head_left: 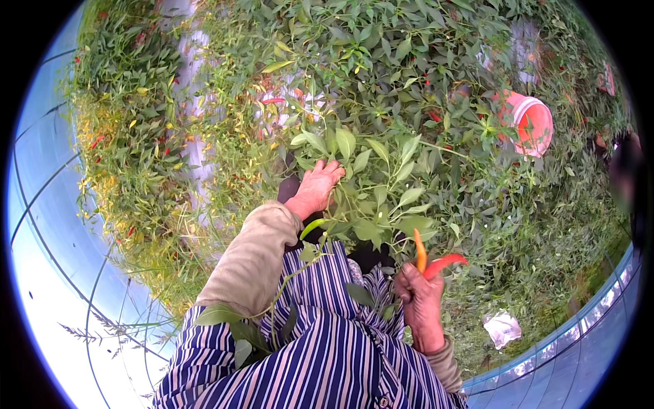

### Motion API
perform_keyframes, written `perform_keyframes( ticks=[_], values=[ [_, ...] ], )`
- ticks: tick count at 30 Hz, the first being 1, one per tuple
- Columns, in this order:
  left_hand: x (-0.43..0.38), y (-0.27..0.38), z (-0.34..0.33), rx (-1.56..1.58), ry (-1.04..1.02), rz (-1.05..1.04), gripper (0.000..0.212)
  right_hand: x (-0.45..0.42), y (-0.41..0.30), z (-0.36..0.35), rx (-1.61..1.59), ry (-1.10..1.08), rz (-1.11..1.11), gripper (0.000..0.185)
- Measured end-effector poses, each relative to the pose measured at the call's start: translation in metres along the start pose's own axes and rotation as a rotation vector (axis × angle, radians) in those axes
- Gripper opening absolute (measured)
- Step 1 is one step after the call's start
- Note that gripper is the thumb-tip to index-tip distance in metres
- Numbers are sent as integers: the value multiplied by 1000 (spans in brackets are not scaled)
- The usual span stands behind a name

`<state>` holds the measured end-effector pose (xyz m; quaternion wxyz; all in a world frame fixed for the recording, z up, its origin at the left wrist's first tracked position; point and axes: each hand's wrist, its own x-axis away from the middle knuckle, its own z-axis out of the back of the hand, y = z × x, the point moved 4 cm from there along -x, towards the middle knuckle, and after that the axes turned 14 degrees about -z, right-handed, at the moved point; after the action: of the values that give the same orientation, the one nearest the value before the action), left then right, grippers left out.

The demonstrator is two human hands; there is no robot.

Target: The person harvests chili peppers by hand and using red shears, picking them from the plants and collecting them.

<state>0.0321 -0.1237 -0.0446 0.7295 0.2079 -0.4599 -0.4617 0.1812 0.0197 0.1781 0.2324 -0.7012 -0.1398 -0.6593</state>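
My right hand (423,301) is closed around an orange chili pepper (420,250) and a red chili pepper (445,265), whose tips stick out past the thumb. Farther forward, my left hand (318,186) reaches into the leaves of a chili plant (375,199), palm down. Its fingertips touch the foliage; leaves hide whether they grip a stem. Close to the left sleeve (250,260), a yellow-green chili pepper (312,228) hangs from a branch. A leafy stem (278,294) leans against my striped shirt (327,353).
A pink bucket (536,128) lies tilted among the plants, its mouth towards me. Pale ground sheeting (196,117) runs between rows at left. A red chili (273,101) lies ahead. White crumpled litter (502,328) sits at lower right. A blurred dark shape (626,168) borders the right rim.
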Motion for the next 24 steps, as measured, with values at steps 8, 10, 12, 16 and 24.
perform_keyframes(
  ticks=[8,10,12,16,24],
  values=[
    [0,4,-1,-3,-154,31,60,-51,-49,-121,1427,-244,569,22],
    [-9,4,-7,1,-187,42,57,-80,-30,-139,1626,-390,410,20],
    [-10,-5,-16,-16,-182,39,57,-106,-7,-136,1749,-473,244,23],
    [3,-5,-14,-58,-138,12,55,-126,10,-126,1603,-553,170,29],
    [3,5,-11,-72,-146,-11,54,-98,4,-103,902,-186,76,31]
  ],
)
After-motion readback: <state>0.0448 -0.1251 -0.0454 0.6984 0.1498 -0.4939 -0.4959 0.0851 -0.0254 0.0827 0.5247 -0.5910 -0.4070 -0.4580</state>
